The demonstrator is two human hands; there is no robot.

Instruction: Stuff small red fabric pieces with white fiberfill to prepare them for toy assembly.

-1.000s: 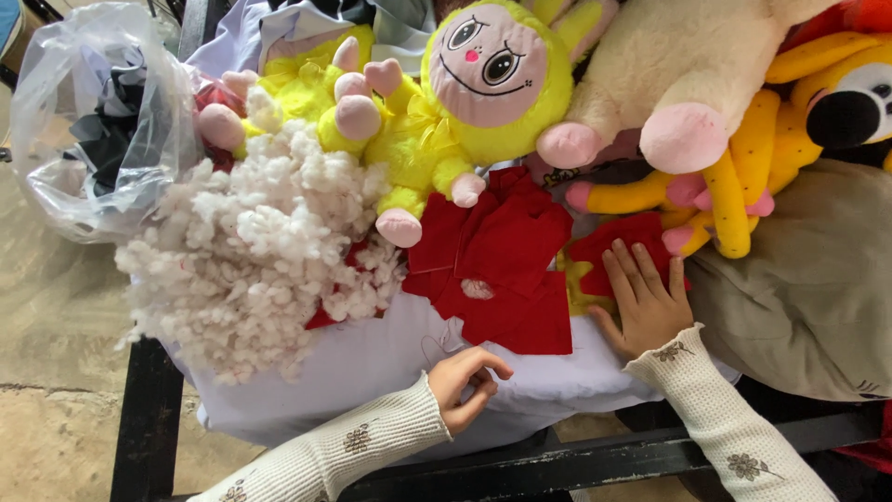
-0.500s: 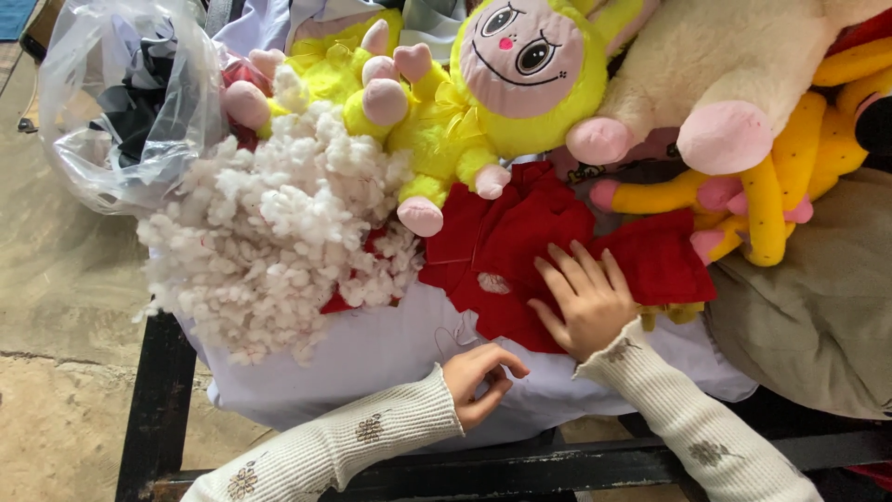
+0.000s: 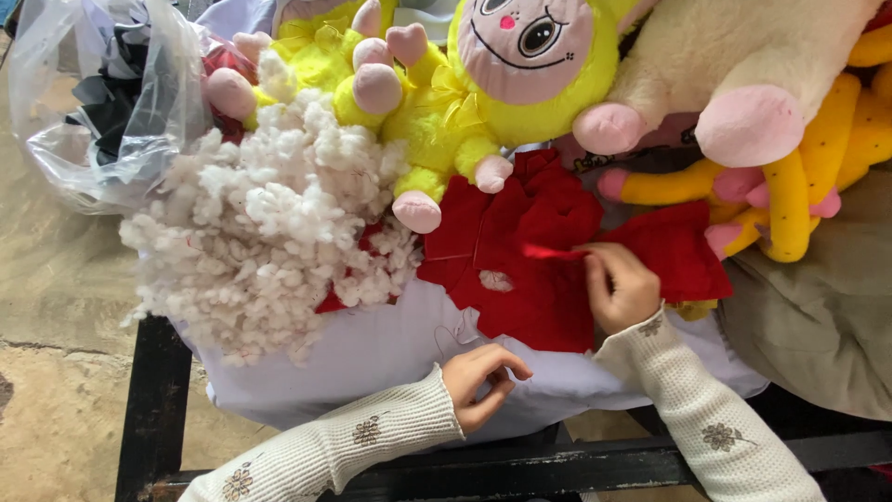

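Observation:
A red fabric toy skin (image 3: 520, 270) lies flat on a white cloth (image 3: 372, 353) over the table. My right hand (image 3: 621, 288) rests on it with the fingers curled, pinching a fold of the red fabric. Near the table's front edge my left hand (image 3: 478, 381) hovers with thumb and fingers pinched together; it seems to hold a thin needle or thread, too small to be sure. A big heap of white stuffing (image 3: 269, 223) lies to the left of the red fabric.
Yellow plush dolls with pink faces (image 3: 520, 74) lie behind the fabric. A cream plush with pink feet (image 3: 725, 65) and a yellow spotted toy (image 3: 790, 195) crowd the right. A clear plastic bag (image 3: 111, 102) sits far left. A black metal frame (image 3: 149, 400) edges the table.
My right hand slid left across the red fabric, closed from flat and pinched up a fold. My left hand stayed near the front edge, fingers pinched. The camera moved closer.

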